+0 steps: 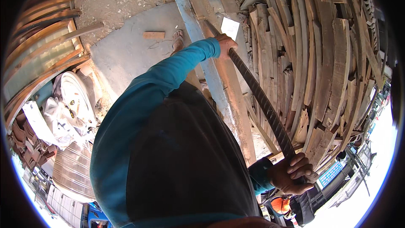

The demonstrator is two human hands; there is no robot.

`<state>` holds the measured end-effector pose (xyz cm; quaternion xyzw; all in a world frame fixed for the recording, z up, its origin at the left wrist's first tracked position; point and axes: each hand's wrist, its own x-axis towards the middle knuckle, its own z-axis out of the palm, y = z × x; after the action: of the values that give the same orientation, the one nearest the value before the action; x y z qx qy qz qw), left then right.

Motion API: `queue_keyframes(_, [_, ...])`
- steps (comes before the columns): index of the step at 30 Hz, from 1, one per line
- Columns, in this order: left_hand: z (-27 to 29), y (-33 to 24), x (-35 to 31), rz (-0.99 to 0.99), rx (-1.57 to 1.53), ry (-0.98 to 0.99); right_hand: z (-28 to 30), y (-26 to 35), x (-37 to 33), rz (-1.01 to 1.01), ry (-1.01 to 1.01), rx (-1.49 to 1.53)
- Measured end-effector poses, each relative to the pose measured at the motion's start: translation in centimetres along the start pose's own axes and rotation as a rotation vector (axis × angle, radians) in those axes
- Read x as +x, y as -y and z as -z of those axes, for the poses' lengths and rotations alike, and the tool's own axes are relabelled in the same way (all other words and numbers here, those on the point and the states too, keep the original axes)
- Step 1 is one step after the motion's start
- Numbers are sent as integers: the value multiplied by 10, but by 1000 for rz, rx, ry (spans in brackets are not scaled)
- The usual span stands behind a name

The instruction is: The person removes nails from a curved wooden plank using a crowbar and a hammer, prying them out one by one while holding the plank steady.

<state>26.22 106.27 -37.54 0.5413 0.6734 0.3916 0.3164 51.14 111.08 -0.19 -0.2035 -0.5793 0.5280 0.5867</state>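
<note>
Right hand [294,173]: nearest, low right — fist wrapped tight around the near end of the rod.
Rod [261,99]: long, dark, ribbed; runs away up-left from that fist.
Left hand [225,44]: farther, arm stretched out, fingers closed on the far part.
Plank [230,88]: lies under the rod, beside stacked curved boards [320,50].

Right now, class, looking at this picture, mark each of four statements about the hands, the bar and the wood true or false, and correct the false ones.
1. Both hands grip one long dark ridged bar. True.
2. The right hand holds the bar's near end. True.
3. The left hand rests on the white round object. False: it grips the bar's far part.
4. The curved wooden slats are stacked on the person's left. False: on the right.
</note>
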Motion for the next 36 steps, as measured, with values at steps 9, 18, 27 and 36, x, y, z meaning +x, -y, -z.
queue_keyframes(9, [-4, -3, -40, 148, 114, -33, 195, -29, -99, -549, -501, -64])
queue_keyframes(18, [75, 106, -11, 1101, 343, -698, 317, -72, -270, -839, -807, 329])
queue_keyframes(27, [-5, 6, -30, -142, 145, 143, 249, -24, -220, -561, -937, -12])
queue_keyframes(36, [0, -17, 1, -116, 156, 168, 5, 43, -2, -145, -228, -206])
